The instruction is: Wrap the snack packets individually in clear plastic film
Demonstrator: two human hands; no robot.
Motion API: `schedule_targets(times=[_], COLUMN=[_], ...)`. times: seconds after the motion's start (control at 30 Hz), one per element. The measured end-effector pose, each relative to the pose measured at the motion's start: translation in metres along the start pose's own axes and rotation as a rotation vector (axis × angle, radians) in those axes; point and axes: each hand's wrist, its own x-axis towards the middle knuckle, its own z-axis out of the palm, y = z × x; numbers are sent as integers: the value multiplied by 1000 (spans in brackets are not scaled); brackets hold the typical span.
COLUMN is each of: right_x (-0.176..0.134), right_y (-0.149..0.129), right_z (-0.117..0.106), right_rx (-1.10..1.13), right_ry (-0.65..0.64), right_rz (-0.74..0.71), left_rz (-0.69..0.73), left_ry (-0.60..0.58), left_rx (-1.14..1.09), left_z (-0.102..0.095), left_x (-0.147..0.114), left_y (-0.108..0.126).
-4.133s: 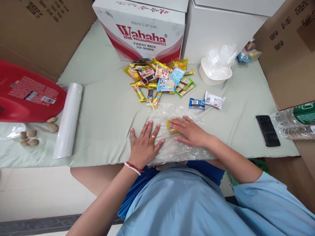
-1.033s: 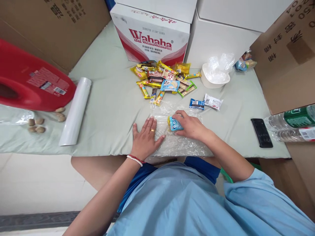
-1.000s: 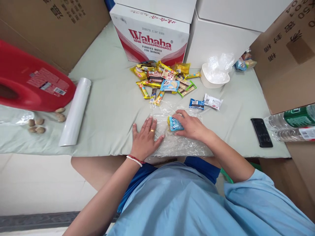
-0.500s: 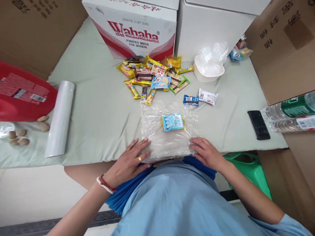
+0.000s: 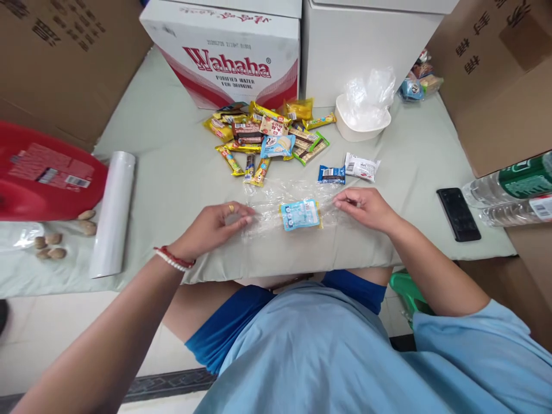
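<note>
A light-blue and yellow snack packet (image 5: 301, 215) lies on a crumpled sheet of clear plastic film (image 5: 264, 223) near the table's front edge. The film's near side is folded up around the packet; whether a layer covers its top is hard to tell. My left hand (image 5: 218, 227) pinches the film's left end between thumb and fingers. At the opposite end, my right hand (image 5: 364, 208) has its fingertips closed on the film. Just beyond the film are a dark-blue snack packet (image 5: 332, 174), a white snack packet (image 5: 362, 167) and a pile of wrapped snacks (image 5: 276, 146).
A white roll (image 5: 112, 215) stands left, beside a red container (image 5: 47, 175) and several walnuts (image 5: 56, 253). Behind the snacks are a Wahaha box (image 5: 233, 63) and a white bowl (image 5: 362, 130) holding clear plastic. A phone (image 5: 459, 214) and bottles (image 5: 517, 183) lie right.
Both hands have moved away from me, from the film's near corners to its sides. The near part of the film is now folded up toward the packet, baring the cloth at the front.
</note>
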Motion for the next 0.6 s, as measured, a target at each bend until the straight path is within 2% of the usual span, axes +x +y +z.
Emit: schedule_targets(times=[0.13,0.23,0.27,0.33,0.4,0.47,0.5,0.53,0.6], right_x=[23,29,31,35,43,57,67,77,101], right_y=[13,17,17,15,13,10,10,9,10], right_z=[11,19,20,17,13,10,11,15,26], right_rx=[-34,-219,-306,-466,-545,-535,-513,-491,-477], right_ry=[-17,-65,-74,-55,2,27,9,-30,-137], right_rz=[138,286,318,314,223,109,59,19,-17], left_rz=[-76,-79,-87,-113,-126,-87,-38,43,201], left_ry=[116,267,349,591,895,1112,1140,1046,717], left_rx=[44,170,208,269,321,352,339,322,292], left_z=[1,4,3,3,6,18,29,41,71], left_x=[33,47,48,43,29,12,4,-1,-4], left_y=[-13,-19,-19,-11,6,30,43,55,74])
